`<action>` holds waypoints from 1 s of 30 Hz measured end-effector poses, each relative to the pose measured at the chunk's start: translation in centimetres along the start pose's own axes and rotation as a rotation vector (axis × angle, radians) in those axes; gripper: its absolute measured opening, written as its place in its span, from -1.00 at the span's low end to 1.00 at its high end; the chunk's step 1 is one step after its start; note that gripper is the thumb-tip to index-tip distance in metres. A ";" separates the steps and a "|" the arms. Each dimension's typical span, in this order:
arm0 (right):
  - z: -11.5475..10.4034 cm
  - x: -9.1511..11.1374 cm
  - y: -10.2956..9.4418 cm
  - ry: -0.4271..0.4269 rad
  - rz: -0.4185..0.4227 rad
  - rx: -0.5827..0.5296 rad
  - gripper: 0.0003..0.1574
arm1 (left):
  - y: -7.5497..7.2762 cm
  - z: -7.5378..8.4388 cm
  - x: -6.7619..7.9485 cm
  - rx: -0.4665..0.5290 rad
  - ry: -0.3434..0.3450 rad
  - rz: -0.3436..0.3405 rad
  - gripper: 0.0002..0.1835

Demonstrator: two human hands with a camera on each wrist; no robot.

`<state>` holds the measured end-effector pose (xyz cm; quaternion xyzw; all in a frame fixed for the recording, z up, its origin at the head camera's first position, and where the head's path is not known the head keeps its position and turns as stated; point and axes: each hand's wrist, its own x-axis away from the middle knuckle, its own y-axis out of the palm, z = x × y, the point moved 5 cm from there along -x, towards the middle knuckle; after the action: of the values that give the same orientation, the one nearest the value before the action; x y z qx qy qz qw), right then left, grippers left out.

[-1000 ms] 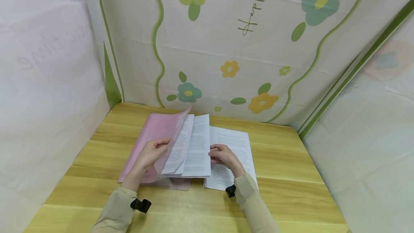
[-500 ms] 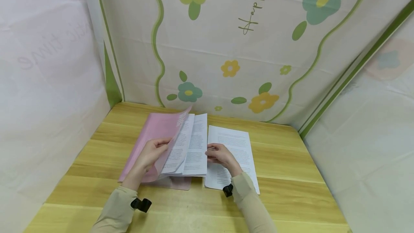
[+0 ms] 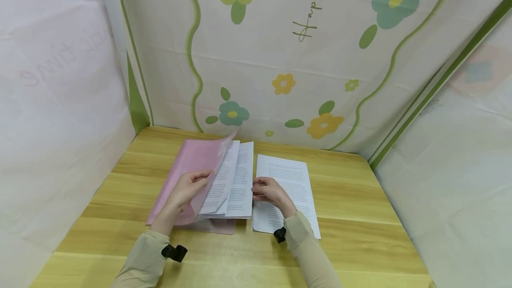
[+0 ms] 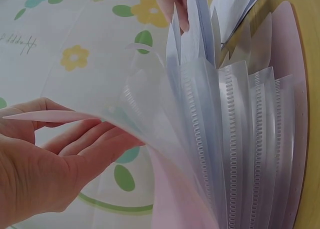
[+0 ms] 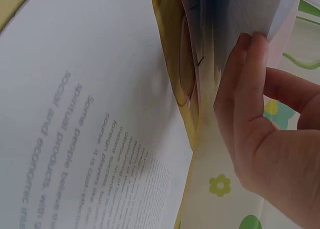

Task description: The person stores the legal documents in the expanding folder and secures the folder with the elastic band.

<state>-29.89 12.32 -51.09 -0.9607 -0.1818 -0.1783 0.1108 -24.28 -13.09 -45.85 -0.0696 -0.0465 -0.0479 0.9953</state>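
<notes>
A pink display-book folder (image 3: 200,157) lies part-way open on the table's left side. My left hand (image 3: 190,192) holds its lifted front cover (image 4: 60,115) between thumb and fingers. Under the cover, clear pockets (image 4: 200,114) fan out in the left wrist view, and printed sheets (image 3: 220,181) stand in the front ones. A stack of papers (image 3: 242,179) sticks out of the folder to the right. My right hand (image 3: 272,192) holds this stack at its right edge, fingertips against the paper in the right wrist view.
A separate pile of printed pages (image 3: 290,172) lies to the right, partly beneath my right hand. The folder's pink back cover (image 3: 222,226) shows at the front on the wooden table (image 3: 352,217). Floral cloth walls (image 3: 256,48) enclose the table's back and sides.
My right hand has moved slightly left, and the stack of papers has slid left with it, further under the folder's cover. The left hand and cover have stayed in place.
</notes>
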 end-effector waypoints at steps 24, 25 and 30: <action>-0.5 -0.5 2.2 -0.060 -0.010 -0.073 -0.54 | -0.1 0.2 0.0 -0.013 -0.008 0.006 -0.54; -0.5 -0.5 2.4 -0.060 -0.015 -0.078 -0.54 | -0.1 0.2 0.0 -0.011 -0.009 0.006 -0.54; -0.7 -0.4 2.9 -0.068 -0.032 -0.101 -0.54 | -0.1 0.1 0.2 -0.012 -0.003 0.007 -0.54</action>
<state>-29.29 9.34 -51.01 -0.9675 -0.1916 -0.1564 0.0532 -24.16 -13.18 -45.70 -0.0759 -0.0476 -0.0447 0.9950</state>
